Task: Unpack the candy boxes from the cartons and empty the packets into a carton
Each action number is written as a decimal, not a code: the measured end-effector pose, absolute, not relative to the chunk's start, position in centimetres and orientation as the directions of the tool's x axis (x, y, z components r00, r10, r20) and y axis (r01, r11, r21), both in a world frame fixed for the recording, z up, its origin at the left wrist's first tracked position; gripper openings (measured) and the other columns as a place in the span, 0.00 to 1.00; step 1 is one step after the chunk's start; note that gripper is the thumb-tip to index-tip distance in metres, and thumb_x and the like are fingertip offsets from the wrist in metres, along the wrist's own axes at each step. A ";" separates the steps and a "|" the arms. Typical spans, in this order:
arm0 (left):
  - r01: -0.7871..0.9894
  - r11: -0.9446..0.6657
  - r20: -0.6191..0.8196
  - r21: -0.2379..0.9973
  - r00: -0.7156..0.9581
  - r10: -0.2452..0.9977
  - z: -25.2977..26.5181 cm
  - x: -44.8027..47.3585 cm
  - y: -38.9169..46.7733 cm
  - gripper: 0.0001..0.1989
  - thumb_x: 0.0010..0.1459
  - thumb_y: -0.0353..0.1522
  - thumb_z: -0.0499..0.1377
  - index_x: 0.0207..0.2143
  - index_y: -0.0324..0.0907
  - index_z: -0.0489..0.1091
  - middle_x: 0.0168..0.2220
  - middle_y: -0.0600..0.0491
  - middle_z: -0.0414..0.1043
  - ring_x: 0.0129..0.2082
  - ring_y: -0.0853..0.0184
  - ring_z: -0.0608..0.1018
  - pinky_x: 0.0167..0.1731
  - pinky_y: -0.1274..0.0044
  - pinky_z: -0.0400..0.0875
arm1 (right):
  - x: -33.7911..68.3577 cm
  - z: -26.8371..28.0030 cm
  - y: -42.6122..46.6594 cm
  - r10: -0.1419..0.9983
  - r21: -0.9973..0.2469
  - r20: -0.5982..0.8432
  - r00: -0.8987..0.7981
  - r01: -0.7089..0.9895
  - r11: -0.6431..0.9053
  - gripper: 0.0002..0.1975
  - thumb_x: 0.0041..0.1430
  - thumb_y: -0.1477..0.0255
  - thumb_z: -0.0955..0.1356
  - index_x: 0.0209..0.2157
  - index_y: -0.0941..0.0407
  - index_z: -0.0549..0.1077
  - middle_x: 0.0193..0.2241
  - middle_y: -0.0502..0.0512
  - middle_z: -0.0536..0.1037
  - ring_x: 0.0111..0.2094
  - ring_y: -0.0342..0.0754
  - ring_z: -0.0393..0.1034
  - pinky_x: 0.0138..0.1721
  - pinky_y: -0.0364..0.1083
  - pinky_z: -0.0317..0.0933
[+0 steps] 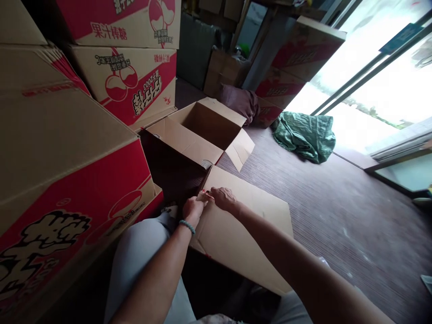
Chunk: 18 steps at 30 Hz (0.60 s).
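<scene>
A small red-marked item (204,195) is held in the narrowed fingers of the left hand (193,209) and right hand (223,198), above the edge of a cardboard panel (249,231). Work is judged unfinished: the item is not yet released, and flaps are spread wide on an open carton (191,140) beyond.

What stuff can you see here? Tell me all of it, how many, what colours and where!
Printed boxes: several, red and tan, left
Open box: one, tan, middle
Plain box: one, tan, under the hands
Small thing: one, red and pale, between the hands
Stacked boxes: at least three, red and tan, back right
Sack: one, green, floor
Bag: one, purplish, behind open box
Bracelet: one, green, left wrist
Left hand, right hand: two, bare, middle
</scene>
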<state>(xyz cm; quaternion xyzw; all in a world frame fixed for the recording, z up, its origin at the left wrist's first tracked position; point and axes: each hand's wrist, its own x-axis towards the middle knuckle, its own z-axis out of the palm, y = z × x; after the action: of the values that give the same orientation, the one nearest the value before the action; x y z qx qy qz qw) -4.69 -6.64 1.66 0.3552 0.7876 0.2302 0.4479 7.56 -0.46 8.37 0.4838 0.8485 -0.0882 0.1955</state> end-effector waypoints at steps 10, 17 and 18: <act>0.334 0.647 -0.546 0.686 -0.350 0.761 1.4 -4.1 -6.7 0.19 0.51 0.43 0.63 0.41 0.39 0.76 0.40 0.41 0.79 0.37 0.57 0.80 0.27 0.75 0.62 | 6.1 8.6 -0.6 0.777 0.072 -0.460 -0.429 0.855 0.514 0.17 0.68 0.64 0.55 0.49 0.52 0.69 0.39 0.60 0.79 0.39 0.51 0.74 0.33 0.44 0.59; 0.311 0.648 -0.542 0.695 -0.364 0.757 0.9 -3.9 -6.7 0.21 0.51 0.44 0.63 0.41 0.39 0.76 0.39 0.41 0.79 0.36 0.57 0.79 0.26 0.75 0.61 | 6.2 9.0 -0.4 0.747 0.077 -0.485 -0.454 0.829 0.554 0.16 0.66 0.66 0.57 0.49 0.51 0.70 0.41 0.57 0.79 0.40 0.49 0.74 0.34 0.43 0.60; 0.312 0.651 -0.544 0.692 -0.367 0.754 0.8 -3.9 -6.7 0.19 0.51 0.43 0.63 0.41 0.39 0.76 0.39 0.41 0.79 0.36 0.57 0.79 0.26 0.75 0.61 | 6.4 9.0 -0.5 0.747 0.083 -0.486 -0.454 0.826 0.557 0.17 0.67 0.66 0.56 0.49 0.51 0.70 0.41 0.58 0.79 0.40 0.49 0.74 0.34 0.43 0.60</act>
<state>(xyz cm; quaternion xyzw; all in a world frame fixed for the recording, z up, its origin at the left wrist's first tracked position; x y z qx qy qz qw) -3.89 -6.71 0.84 0.3377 0.7893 0.2457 0.4500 6.41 -0.52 8.97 0.4633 0.8487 -0.0826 0.2412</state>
